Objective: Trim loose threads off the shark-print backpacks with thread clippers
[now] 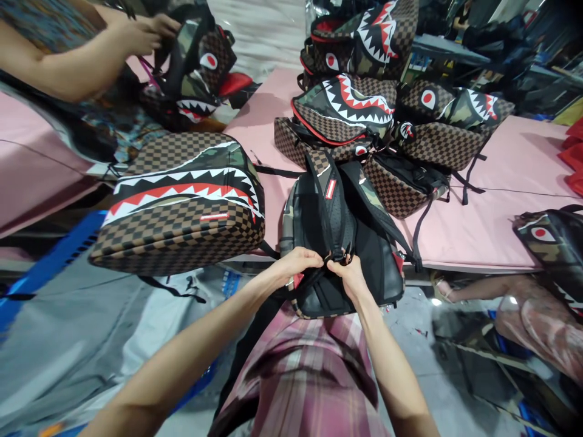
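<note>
In front of me a backpack (373, 267) lies back side up over the table's near edge, its black padded panel and shoulder straps facing me. My left hand (300, 261) pinches black webbing near the lower end of one shoulder strap (334, 209). Close beside it, my right hand (350, 274) is closed on the same strap end, around a dark buckle (339, 256) that the fingers partly cover. The red patch on the strap faces up. To the left lies another backpack (182, 200) with a brown check and a red-and-white shark mouth.
Several similar backpacks (346, 109) are piled on the pink table (510, 164) beyond mine. At upper left a co-worker's hands (146, 36) handle another bag (200, 67). Another person's leg (483, 288) and a dark bag (553, 249) show at right. A blue-edged crate (54, 255) stands lower left.
</note>
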Available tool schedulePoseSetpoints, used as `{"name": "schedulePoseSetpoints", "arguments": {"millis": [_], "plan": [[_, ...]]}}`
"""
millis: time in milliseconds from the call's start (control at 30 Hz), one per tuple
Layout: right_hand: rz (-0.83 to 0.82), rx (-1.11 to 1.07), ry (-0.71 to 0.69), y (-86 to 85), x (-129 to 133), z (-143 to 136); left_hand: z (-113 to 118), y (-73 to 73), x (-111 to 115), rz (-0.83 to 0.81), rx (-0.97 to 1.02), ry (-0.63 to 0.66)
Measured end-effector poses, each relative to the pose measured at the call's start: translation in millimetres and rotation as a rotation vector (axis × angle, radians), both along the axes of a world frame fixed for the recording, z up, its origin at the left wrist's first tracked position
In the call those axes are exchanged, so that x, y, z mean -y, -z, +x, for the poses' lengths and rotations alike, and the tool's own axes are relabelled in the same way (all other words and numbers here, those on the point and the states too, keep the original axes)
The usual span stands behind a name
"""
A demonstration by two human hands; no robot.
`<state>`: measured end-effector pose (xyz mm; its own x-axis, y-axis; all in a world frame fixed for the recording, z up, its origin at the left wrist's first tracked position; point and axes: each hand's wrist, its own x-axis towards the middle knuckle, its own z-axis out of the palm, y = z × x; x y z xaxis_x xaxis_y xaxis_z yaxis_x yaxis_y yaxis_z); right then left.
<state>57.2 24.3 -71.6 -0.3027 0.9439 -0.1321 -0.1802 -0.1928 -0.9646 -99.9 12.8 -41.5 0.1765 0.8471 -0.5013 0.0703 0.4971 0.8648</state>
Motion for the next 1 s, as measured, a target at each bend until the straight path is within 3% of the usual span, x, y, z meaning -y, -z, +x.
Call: {"name": "schedulePoseSetpoints", "arguments": {"millis": [167, 400, 567, 700, 767, 900, 1000], "plan": [[0.139, 0.131, 0.022, -8.3, 8, -3, 4, 4.8, 2, 0.008, -0.088, -0.084], [-0.051, -0.064, 0.138, -15.4, 1, -2, 5, -5.7, 9, 0.18, 0.179, -0.088], [-0.145, -0.111, 0.154, -28.3, 12, -9, 15, -4.3, 24, 0.3, -0.064, -0.116], [-0.176, -0.149, 0.182, -26.1, 18, -12, 5, 6.2, 29, 0.319, -0.218, 0.066], [-0.146, -0.14, 0.189, -23.8, 16, -10, 1, 8.2, 28, 0.33, -0.238, 0.08], [-0.074, -0.004, 0.099, -22.9, 8, -4, 4, 2.0, 25, 0.224, -0.119, -0.007], [-0.119, 0.024, 0.069, -20.9, -1, -4, 10, -3.2, 24, 0.102, 0.007, -0.062]]}}
